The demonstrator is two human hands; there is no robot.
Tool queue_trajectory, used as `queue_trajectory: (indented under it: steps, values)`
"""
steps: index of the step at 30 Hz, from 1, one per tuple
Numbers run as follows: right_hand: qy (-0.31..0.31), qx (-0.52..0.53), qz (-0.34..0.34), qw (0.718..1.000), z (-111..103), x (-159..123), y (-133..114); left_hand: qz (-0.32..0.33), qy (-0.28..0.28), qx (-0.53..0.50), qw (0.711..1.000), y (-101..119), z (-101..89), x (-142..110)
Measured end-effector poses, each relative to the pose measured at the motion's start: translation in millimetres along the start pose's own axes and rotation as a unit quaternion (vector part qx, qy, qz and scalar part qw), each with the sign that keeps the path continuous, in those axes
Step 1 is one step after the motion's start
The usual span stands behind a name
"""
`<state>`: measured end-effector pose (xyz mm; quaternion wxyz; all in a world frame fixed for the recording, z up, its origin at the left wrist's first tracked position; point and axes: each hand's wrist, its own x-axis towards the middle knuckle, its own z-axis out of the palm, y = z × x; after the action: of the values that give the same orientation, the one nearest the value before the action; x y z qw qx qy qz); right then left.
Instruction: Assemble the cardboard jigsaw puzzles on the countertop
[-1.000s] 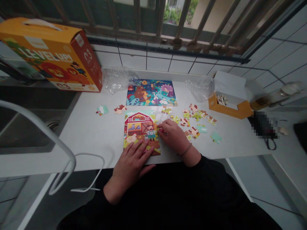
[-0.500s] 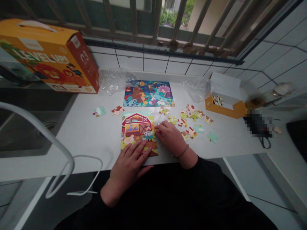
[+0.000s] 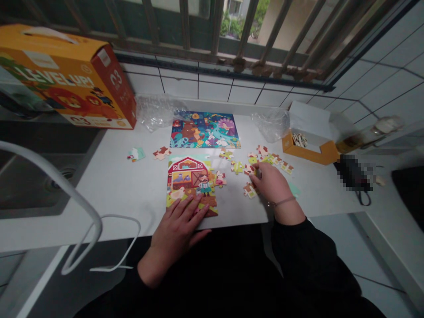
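My left hand (image 3: 179, 227) lies with its fingers spread over the lower part of the barn jigsaw puzzle (image 3: 187, 165), which shows a red barn and a farmer. A puzzle piece with a pink and white animal (image 3: 220, 178) sits against the puzzle's right side; whether it is fully joined I cannot tell. Off to the right, my right hand (image 3: 274, 185) pinches a puzzle piece (image 3: 257, 173), mostly covered by its fingers. Just below those fingertips rests a brown and yellow puzzle piece (image 3: 249, 190). Several loose puzzle pieces (image 3: 237, 167) lie around and beyond this hand.
Behind the barn puzzle is a blue forest picture (image 3: 205, 129). Crumpled clear plastic (image 3: 159, 112) lies beside the orange box (image 3: 76, 88). A small open box (image 3: 308, 152) with pieces stands at right. A white cable (image 3: 79, 194) crosses the left side, near the sink (image 3: 39, 176).
My right hand has moved right, from the barn puzzle's edge to the loose pieces, leaving the pink and white animal piece at that edge. My left hand stays in place.
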<state>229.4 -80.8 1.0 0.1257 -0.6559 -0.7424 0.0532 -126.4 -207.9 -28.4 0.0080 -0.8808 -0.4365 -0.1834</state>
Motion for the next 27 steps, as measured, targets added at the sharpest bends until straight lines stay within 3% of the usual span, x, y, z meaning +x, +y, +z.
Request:
queue_trajectory:
  steps: [10,15,20,27]
  values:
    - [-0.024,-0.047,0.027,0.998,-8.0,2.6,3.4,0.005,-0.004,0.006,1.0,-1.6,0.7,-0.5]
    - [0.016,-0.077,0.06,0.995,-12.8,25.3,0.1,0.005,-0.004,0.007,1.0,-1.1,0.6,-0.4]
    - [-0.012,-0.088,0.072,0.993,-8.8,51.5,-4.8,0.004,-0.004,0.009,1.0,-0.8,0.9,-0.5]
    - [0.002,-0.061,0.084,0.995,-6.6,58.0,-0.6,0.007,0.0,0.006,1.0,0.2,-0.7,-0.2]
